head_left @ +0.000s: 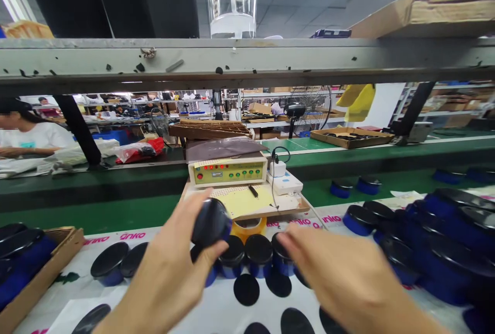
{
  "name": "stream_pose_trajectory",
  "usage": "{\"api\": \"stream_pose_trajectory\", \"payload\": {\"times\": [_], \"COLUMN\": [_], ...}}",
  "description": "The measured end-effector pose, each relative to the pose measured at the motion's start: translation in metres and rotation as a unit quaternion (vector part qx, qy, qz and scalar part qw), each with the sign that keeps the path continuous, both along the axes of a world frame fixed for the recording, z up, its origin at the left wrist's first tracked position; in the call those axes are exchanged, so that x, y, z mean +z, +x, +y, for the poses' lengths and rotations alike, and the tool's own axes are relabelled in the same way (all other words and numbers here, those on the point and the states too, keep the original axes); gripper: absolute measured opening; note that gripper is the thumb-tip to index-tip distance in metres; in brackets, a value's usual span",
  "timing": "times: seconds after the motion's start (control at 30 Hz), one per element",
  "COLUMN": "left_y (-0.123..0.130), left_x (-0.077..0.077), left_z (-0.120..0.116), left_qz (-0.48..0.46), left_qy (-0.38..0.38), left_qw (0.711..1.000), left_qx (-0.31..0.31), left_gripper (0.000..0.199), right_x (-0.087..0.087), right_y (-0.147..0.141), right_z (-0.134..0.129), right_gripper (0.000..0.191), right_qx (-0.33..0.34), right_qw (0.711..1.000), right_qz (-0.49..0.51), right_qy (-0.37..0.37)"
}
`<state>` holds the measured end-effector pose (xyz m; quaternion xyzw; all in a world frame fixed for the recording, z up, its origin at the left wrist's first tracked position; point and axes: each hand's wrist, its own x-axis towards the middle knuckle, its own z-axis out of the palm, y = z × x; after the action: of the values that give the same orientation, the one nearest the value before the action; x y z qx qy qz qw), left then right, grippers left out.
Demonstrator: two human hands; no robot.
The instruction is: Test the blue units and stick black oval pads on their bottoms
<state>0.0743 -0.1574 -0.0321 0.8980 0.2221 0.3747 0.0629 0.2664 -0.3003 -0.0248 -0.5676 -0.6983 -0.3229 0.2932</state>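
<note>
Left hand [166,272] around black-topped canister [211,222]

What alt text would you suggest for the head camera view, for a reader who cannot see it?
A person's left hand grips a black-lidded blue container above a row of similar containers on a printed sheet, the right hand at another. Behind stands a control unit with red lights.

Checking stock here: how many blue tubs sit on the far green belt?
4: the left tub and next tub at mid-belt, the third tub and fourth tub toward the right; more may hide past the edge.
</note>
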Motion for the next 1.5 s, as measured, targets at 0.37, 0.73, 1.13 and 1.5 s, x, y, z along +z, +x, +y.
{"api": "stream_pose_trajectory", "payload": {"times": [0.37,0.73,1.13,1.5], "left_y": [0.054,-0.014,-0.015,0.006], "left_x": [-0.073,-0.080,-0.082,-0.040], "left_z": [-0.038,0.041,0.007,-0.035], "left_qz": [0.250,0.156,0.042,0.038], "left_qy": [-0.215,-0.269,-0.283,-0.235], "left_qw": [0.922,0.950,0.958,0.965], "left_qx": [-0.204,-0.015,-0.007,-0.110], "left_gripper": [0.069,0.058,0.055,0.072], "right_x": [0.021,-0.061,-0.022,-0.018], "right_y": [0.050,0.003,0.013,-0.029], "right_z": [0.003,0.058,0.041,0.029], "right_gripper": [0.033,0.025,0.016,0.009], "right_qx": [-0.235,-0.094,-0.027,0.138], "right_qw": [0.956,0.916,0.891,0.845], "right_qz": [0.161,0.133,0.250,0.413], "right_qy": [-0.066,-0.366,-0.377,-0.311]}}
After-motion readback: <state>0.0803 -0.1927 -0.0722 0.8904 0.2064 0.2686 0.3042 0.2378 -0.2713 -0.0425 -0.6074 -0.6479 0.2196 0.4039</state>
